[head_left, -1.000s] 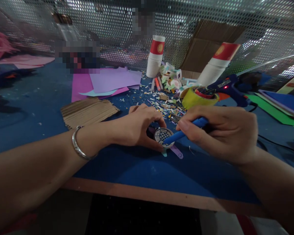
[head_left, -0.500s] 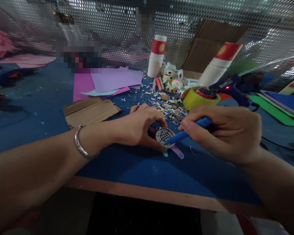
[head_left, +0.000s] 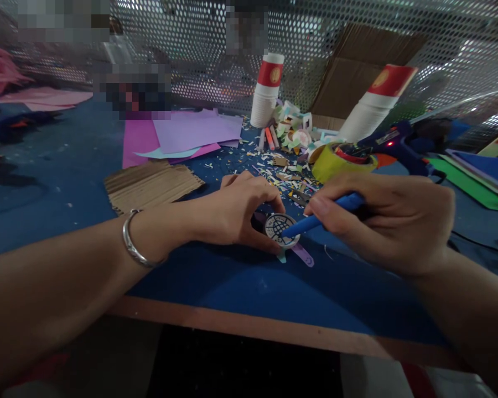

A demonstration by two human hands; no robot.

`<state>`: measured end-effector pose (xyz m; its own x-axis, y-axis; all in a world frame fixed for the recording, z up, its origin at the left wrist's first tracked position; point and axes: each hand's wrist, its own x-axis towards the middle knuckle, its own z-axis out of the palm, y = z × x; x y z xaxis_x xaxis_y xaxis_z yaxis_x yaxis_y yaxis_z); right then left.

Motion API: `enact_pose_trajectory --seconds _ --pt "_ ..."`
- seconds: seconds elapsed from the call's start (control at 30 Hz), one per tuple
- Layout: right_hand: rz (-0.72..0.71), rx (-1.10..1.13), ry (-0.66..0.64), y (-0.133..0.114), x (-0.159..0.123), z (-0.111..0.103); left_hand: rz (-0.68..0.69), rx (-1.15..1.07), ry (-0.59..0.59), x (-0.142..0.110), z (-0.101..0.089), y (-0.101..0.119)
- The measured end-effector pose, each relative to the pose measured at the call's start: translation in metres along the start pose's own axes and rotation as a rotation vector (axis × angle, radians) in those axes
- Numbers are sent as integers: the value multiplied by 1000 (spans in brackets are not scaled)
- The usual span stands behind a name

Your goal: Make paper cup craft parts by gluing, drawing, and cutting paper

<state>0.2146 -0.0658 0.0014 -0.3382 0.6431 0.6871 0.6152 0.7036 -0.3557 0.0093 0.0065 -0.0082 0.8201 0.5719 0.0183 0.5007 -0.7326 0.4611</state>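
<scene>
Showing dark crisscross lines [head_left: 276, 225], round white disc [head_left: 271, 226] clasped by left fingers [head_left: 266, 242]; right fingers [head_left: 322, 207] clamped on blue pen [head_left: 305, 225].

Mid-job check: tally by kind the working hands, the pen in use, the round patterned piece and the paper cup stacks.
Left hand and right hand: 2
Blue pen: 1
Round patterned piece: 1
Paper cup stacks: 2
Total: 6

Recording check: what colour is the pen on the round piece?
Blue; the pen shows best in the head view.
</scene>
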Motion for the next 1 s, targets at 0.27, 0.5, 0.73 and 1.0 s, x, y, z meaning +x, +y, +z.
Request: enact_pose_trajectory --seconds 0.27,0.5,0.73,1.0 --pt "-14 13 -13 -5 3 0 -8 13 0 1 0 1" --pt "-11 9 7 -2 1 1 -8 14 0 -1 0 -1" --pt "-16 -22 10 1 0 -2 -1 8 -13 -2 0 -3" --pt "-17 -28 6 -1 1 -3 -2 2 -22 0 -1 -2"
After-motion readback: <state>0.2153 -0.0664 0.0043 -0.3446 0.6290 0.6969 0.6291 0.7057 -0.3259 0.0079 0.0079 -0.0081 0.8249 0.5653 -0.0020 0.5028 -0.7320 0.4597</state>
